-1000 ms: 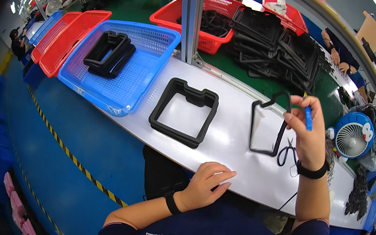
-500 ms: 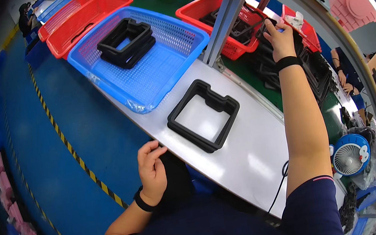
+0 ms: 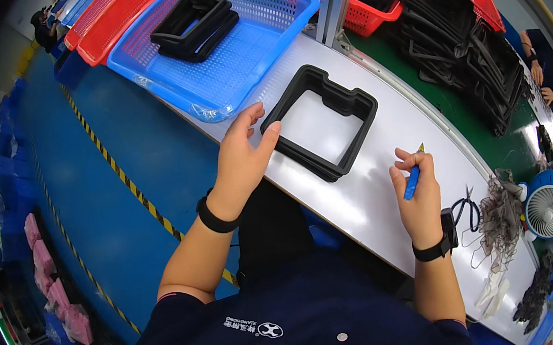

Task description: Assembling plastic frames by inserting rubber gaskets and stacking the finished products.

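Key relation: black frame stack (image 3: 302, 155) sits on white table (image 3: 380, 218) btwn the two hands, just R of L hand (image 3: 243, 156) and ahead-left of R hand (image 3: 420, 188). L hand is def the nearer one, right by the stack's near-left corner; R hand is well apart from it. Stack looks nr square, so no clear long axis (fisheye bends the edges anyway); its notched side faces away from the person, toward the upper R.

Grip: L thumb & fingers spread wide, nothing held; thumb tip overlaps the stack's corner in view, can't tell if it's actual contact. R hand has a blue tool (image 3: 412, 182), pen-like w/ yellowish tip, pinned in curled fingers, tip pointing up & away; thumb & index slightly apart.

Also: blue basket (image 3: 254, 57) just beyond the stack to upper L, w/ more black frames (image 3: 183, 48) inside; scissors (image 3: 459, 204) lie nr R wrist
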### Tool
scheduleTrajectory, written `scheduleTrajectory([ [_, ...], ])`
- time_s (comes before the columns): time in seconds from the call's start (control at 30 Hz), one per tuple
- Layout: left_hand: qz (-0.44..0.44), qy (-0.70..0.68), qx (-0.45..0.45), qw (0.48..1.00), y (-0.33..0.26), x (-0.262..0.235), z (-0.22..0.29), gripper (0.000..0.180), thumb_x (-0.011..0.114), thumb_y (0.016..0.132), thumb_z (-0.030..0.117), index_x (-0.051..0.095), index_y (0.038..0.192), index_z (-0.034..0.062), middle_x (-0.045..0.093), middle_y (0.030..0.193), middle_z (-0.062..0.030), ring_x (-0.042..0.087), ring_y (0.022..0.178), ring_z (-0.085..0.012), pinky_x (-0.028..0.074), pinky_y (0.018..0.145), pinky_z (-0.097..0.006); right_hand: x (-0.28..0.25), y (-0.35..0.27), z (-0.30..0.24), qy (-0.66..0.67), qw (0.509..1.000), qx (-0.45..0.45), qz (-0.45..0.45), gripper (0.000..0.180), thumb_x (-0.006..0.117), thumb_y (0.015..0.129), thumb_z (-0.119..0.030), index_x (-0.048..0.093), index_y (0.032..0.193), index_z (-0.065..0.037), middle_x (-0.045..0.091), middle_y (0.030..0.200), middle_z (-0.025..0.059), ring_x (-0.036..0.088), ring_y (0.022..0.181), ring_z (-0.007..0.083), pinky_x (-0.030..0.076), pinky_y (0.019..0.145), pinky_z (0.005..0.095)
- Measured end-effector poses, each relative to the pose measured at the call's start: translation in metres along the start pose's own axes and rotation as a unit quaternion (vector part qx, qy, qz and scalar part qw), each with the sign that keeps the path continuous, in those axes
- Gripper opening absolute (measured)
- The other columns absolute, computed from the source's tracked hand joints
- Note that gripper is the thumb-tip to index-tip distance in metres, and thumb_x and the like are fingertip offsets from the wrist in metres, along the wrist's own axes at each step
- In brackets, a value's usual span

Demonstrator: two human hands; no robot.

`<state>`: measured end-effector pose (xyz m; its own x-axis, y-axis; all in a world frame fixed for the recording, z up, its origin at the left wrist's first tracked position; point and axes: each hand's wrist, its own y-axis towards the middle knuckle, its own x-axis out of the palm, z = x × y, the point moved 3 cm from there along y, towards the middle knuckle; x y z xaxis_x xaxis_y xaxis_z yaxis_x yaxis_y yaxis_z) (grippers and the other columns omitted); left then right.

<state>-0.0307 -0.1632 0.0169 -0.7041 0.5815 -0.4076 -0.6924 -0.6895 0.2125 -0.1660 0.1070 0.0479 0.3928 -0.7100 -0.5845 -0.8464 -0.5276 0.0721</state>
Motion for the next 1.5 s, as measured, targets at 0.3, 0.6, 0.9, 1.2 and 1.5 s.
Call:
scheduleTrajectory([
  [0.3,-0.14,-0.015,-0.118,0.983,0.035,0.009,0.001,0.04,0.06,0.079,0.004,0.066,0.117,-0.0069,0.07,0.098,-0.0146,0.065,0.085,-0.0189,0.051,0.076,-0.031,-0.004,-0.065,0.035,-0.099,0.993,-0.059,-0.007,0.03,0.073,0.083,0.0,0.048,0.1,0.0,0.056,0.136,0.0277,0.059,0.11,0.0421,0.048,0.095,0.0449],
  [0.6,-0.111,0.181,-0.084,0.974,0.049,0.016,0.007,0.029,0.067,0.081,0.01,0.069,0.104,-0.0071,0.068,0.078,-0.0125,0.062,0.065,-0.0175,0.05,0.063,-0.032,0.003,-0.106,0.041,-0.073,0.994,-0.076,-0.04,0.028,0.073,0.082,0.0,0.05,0.099,-0.003,0.044,0.148,0.0301,0.039,0.14,0.0441,0.037,0.11,0.0477],
  [0.9,-0.09,0.162,-0.14,0.973,0.045,0.023,0.006,0.023,0.07,0.091,0.017,0.07,0.097,-0.0046,0.064,0.079,-0.0001,0.054,0.07,-0.0071,0.043,0.065,-0.024,0.008,-0.113,0.054,-0.11,0.985,-0.114,-0.07,0.028,0.073,0.084,-0.008,0.05,0.099,-0.007,0.04,0.151,0.0309,0.035,0.144,0.0443,0.025,0.117,0.0516],
  [1.2,-0.094,0.212,-0.133,0.964,0.045,0.018,0.01,0.042,0.058,0.102,0.034,0.07,0.101,-0.0061,0.062,0.076,-0.0019,0.054,0.071,-0.0089,0.044,0.066,-0.024,0.006,-0.113,0.056,-0.085,0.989,-0.105,-0.064,0.028,0.073,0.084,-0.006,0.049,0.1,-0.007,0.04,0.152,0.0307,0.034,0.145,0.044,0.025,0.117,0.0508],
  [1.5,0.002,0.153,0.034,0.988,0.025,0.004,0.012,0.038,0.053,0.103,0.025,0.064,0.124,-0.0056,0.069,0.092,-0.0102,0.062,0.083,-0.0139,0.051,0.077,-0.029,-0.051,-0.065,0.039,-0.067,0.992,-0.052,0.091,0.028,0.072,0.079,0.007,0.053,0.098,-0.003,0.065,0.105,0.0181,0.061,0.112,0.0394,0.047,0.093,0.0398],
])
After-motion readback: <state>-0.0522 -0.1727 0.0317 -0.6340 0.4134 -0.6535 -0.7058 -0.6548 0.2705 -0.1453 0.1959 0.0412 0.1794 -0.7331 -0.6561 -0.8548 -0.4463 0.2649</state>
